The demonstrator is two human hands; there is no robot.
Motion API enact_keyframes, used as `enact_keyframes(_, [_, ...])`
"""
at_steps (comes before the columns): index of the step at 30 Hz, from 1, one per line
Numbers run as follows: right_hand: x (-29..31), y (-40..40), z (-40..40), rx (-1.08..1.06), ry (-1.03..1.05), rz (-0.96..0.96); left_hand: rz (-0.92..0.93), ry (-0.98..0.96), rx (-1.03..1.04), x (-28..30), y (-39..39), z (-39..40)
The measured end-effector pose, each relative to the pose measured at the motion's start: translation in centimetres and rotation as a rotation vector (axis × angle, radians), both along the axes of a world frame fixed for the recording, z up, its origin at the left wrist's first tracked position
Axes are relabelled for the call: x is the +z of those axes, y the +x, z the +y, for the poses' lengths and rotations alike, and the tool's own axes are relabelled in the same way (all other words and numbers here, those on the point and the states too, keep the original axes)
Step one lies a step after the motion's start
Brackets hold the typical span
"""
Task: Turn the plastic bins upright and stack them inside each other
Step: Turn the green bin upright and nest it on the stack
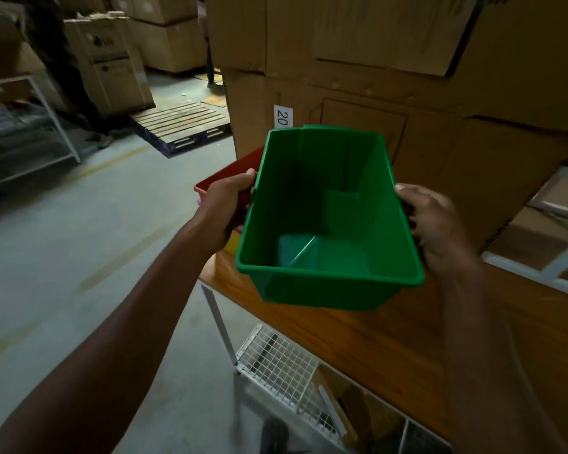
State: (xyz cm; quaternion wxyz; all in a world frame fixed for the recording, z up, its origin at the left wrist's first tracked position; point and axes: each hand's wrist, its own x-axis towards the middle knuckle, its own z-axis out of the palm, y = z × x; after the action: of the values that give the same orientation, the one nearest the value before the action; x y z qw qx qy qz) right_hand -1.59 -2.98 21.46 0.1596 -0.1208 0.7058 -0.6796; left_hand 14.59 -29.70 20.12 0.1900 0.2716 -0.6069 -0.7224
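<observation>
**A:** What do the two hands hold at centre frame?

**B:** A green bin (pixel 328 221), mouth up and tilted toward the camera, carried above the wooden bench (pixel 358 339). The left hand (pixel 225 208) grips its long rim at nine o'clock, thumb on top of the edge, fingers curled beneath. The right hand (pixel 436 224) clasps the opposite rim at three o'clock, fingers wrapped over the side. Nothing lies inside the bin.

**A:** And the other bins?

**B:** A red bin (pixel 230 173) shows at ten o'clock from the green one, partly hidden behind the left hand. Just below that hand, slivers of a yellow bin (pixel 233 243) and something pink (pixel 198 201) peep out; whether they are nested or merely side by side cannot be told.

**A:** The surroundings?

**B:** A warehouse. Stacked cardboard cartons (pixel 391 77) rise at twelve o'clock behind the bench, one bearing a white label (pixel 282 117) reading "20". A wooden pallet (pixel 184 124) lies on the concrete floor (pixel 79 231) at eleven o'clock, a white metal rack (pixel 30 132) at ten. A wire-mesh shelf (pixel 276 365) sits under the bench at six o'clock. Another person's legs (pixel 76 93) stand by cartons at far left.
</observation>
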Motion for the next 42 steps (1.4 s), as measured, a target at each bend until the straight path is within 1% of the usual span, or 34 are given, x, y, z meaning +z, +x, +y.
enact_keyframes(3, [0.8,-1.6,-3.7,-0.003,0.006,0.031,-0.049,-0.031,-0.072,1.4,-2.0,-4.2])
enact_keyframes(6, [1.8,-3.1,-7.7,-0.004,0.04,0.1,-0.06,-0.098,-0.082,2.9,-3.9,-7.8])
enact_keyframes(8, [2.2,-4.0,-10.1,-0.027,0.12,0.187,-0.04,-0.1,-0.086,3.5,-5.1,-9.8])
enact_keyframes(11, [2.8,-4.7,-13.2,-0.045,0.292,0.289,-0.019,-0.133,-0.065,3.8,-6.8,-12.9])
enact_keyframes(14, [3.4,-5.4,-15.9,-0.085,0.363,0.267,-0.006,-0.125,-0.104,3.7,-8.0,-16.1])
enact_keyframes(18, [3.4,-5.5,-18.9,-0.171,0.331,0.2,0.027,-0.163,-0.212,3.8,-9.5,-21.2])
enact_keyframes(20, [3.5,-5.0,-20.4,-0.219,0.303,0.168,0.012,-0.232,-0.264,4.4,-10.1,-23.4])
enact_keyframes(22, [3.8,-4.8,-22.0,-0.265,0.291,0.134,-0.026,-0.391,-0.287,5.5,-10.9,-25.6])
enact_keyframes(24, [4.0,-4.6,-23.7,-0.291,0.299,0.113,-0.017,-0.632,-0.246,6.5,-12.0,-27.7])
enact_keyframes(26, [3.9,-4.5,-25.1,-0.305,0.321,0.12,0.104,-0.87,-0.172,7.8,-13.1,-29.2])
enact_keyframes(28, [4.1,-4.0,-26.3,-0.318,0.335,0.123,0.242,-1.06,-0.191,9.5,-14.4,-29.5])
enact_keyframes(30, [4.5,-3.6,-27.1,-0.325,0.344,0.122,0.353,-1.216,-0.318,11.1,-15.9,-28.9])
enact_keyframes(33, [5.3,-2.8,-27.9,-0.35,0.38,0.154,0.451,-1.444,-0.589,12.3,-18.4,-26.7])
enact_keyframes(35, [6.1,-2.8,-28.2,-0.365,0.404,0.191,0.445,-1.598,-0.767,12.3,-19.9,-25.1])
enact_keyframes(37, [7.0,-2.4,-28.3,-0.346,0.418,0.217,0.398,-1.777,-0.897,12.2,-21.0,-23.9])
enact_keyframes(39, [7.8,-1.9,-28.3,-0.3,0.472,0.254,0.361,-1.94,-0.967,12.4,-21.7,-23.0])
enact_keyframes(40, [8.2,-1.8,-28.2,-0.287,0.5,0.269,0.36,-2.002,-0.97,12.6,-21.9,-22.7])
enact_keyframes(42, [8.7,-1.5,-27.9,-0.261,0.529,0.272,0.376,-2.06,-0.944,13.2,-22.0,-22.1])
